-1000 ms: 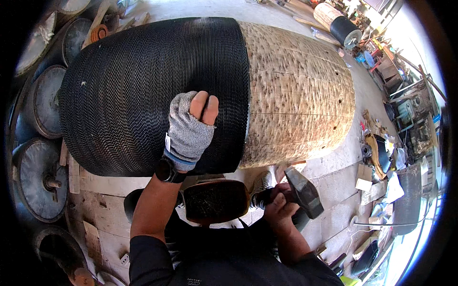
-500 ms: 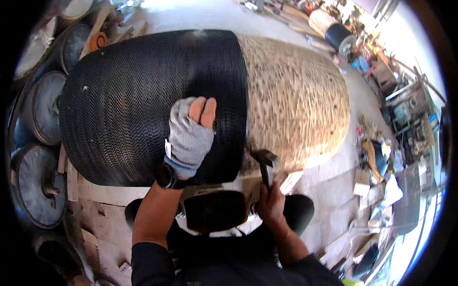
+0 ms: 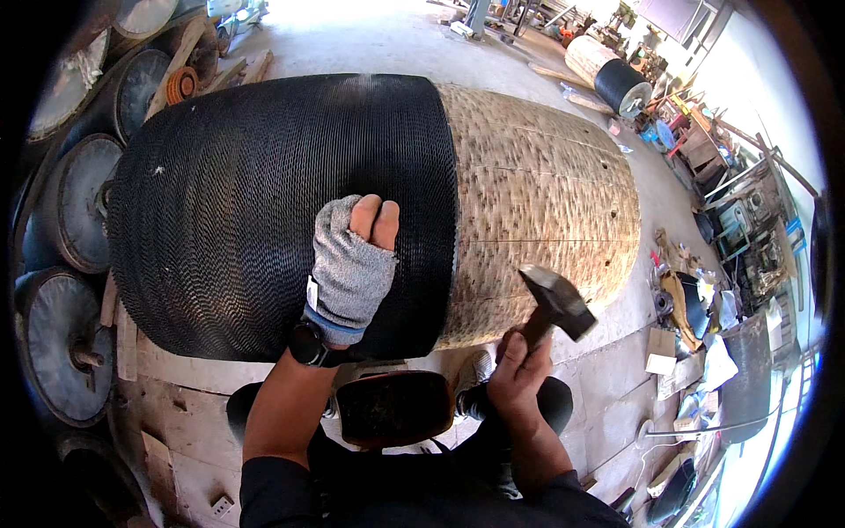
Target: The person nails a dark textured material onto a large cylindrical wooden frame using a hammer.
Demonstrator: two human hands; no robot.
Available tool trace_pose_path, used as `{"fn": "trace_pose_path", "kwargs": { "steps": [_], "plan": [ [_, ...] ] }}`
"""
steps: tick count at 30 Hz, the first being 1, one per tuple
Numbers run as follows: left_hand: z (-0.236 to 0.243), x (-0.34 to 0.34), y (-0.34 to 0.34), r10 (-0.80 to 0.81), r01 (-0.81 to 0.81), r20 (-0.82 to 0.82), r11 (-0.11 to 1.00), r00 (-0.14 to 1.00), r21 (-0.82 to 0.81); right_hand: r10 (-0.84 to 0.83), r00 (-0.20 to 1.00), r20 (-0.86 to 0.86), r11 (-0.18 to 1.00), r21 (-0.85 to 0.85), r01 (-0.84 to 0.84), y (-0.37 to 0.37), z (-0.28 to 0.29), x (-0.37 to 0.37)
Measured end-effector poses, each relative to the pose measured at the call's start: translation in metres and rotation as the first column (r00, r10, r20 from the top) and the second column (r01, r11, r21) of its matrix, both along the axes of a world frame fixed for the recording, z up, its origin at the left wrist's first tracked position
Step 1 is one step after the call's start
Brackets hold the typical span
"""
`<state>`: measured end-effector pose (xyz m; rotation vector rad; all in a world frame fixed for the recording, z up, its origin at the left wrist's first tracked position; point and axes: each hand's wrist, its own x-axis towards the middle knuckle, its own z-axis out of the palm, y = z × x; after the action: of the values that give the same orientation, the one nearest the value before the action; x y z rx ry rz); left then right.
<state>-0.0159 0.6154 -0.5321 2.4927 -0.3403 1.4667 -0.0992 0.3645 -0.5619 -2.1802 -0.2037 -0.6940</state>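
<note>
A large horizontal roller fills the middle of the view. Its left part is tightly covered in black ridged strip (image 3: 238,202), its right part is bare, pitted light wood (image 3: 537,185). My left hand (image 3: 352,264), in a grey glove with bare fingertips, lies closed against the black covering near the boundary; whatever it grips is hidden. My right hand (image 3: 519,374) grips a steel hammer (image 3: 556,304), its head raised over the lower part of the wooden section. Between my knees is a dark rounded block or container (image 3: 392,409), which I cannot make out clearly.
Metal-ended rollers (image 3: 75,334) crowd the left side, beside wooden planks (image 3: 176,62). A smaller roller (image 3: 620,84) lies at the back right. Tools, machinery (image 3: 748,238), cardboard (image 3: 662,350) and a dark cylinder (image 3: 744,383) line the right side.
The hammer swung inward to the wood beside the black edge half a second ago and is now lifted away to the right. My left hand stays on the covering; the view has shifted slightly.
</note>
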Motion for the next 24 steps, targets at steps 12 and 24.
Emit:
{"fn": "trace_pose_path", "kwargs": {
  "steps": [12, 24],
  "plan": [
    [0.004, 0.001, 0.001, 0.039, -0.039, -0.02, 0.999, 0.999, 0.01, -0.086, 0.988, -0.127, 0.963, -0.265, 0.05, 0.005, 0.004, 0.024],
    [0.012, 0.015, 0.001, 0.129, -0.129, -0.053, 0.992, 0.99, 0.005, -0.082, 0.965, -0.248, 0.99, -0.129, 0.051, -0.027, -0.042, -0.028]
  ]
}}
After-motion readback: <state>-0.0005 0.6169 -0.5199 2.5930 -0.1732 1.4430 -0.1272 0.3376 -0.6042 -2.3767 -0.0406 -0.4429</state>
